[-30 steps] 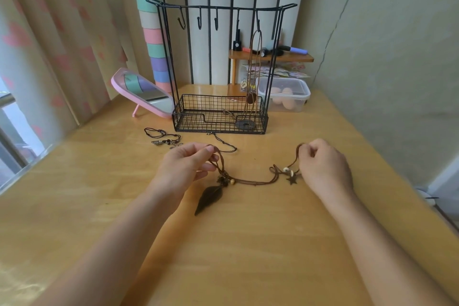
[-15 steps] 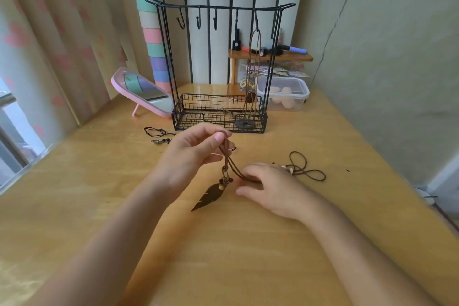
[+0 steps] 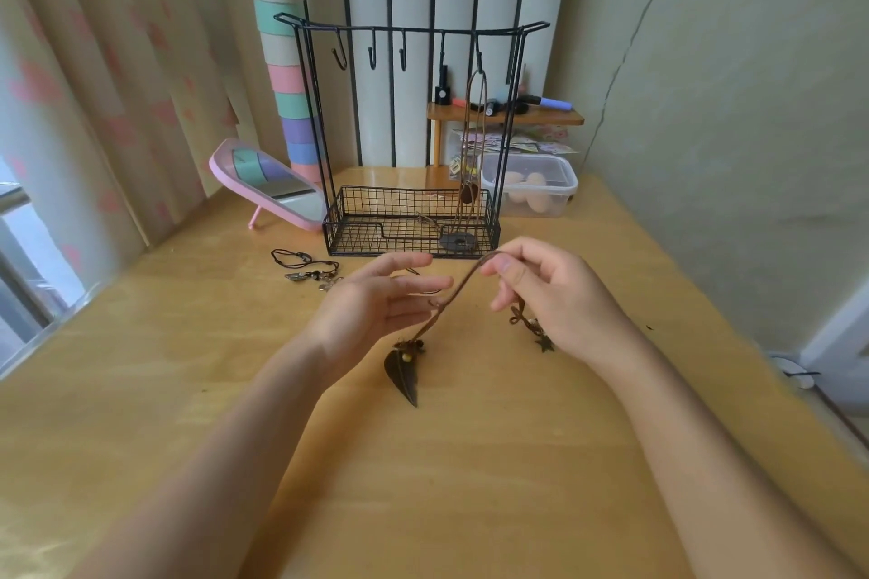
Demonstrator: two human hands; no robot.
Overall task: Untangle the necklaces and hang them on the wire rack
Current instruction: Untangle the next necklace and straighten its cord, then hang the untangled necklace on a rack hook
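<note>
1. Rearward on the wooden table stands a black wire rack. Its base is a mesh basket, and in that basket lies a dark disc pendant with a short run of cord beside it.
2. The disc belongs to a brown hung necklace, whose loop hangs from a hook near the right end of the rack's top bar.
3. Just right of the rack sits a clear lidded tub holding pale rounded things. What they are cannot be made out.
4. In front of the basket, the right hand pinches the brown cord of the leaf necklace between thumb and forefinger, lifted off the table, with its other fingers curled.
5. From that pinch the cord slopes down and left to the leaf pendant. Whether the pendant's tip touches the table cannot be told.
6. The left hand grips nothing and its fingers are straight and loose. The fingertips lie just beside the cord, and contact cannot be told.
7. The cord's other run passes behind the right hand. A knot, some beads and a star charm show below the fingers, and the rest is hidden.
8. A tangle of black cord necklaces lies on the table left of the basket, near a tilted pink mirror. Its charms are too small to read.
9. Both forearms are cut off by the bottom edge.
</note>
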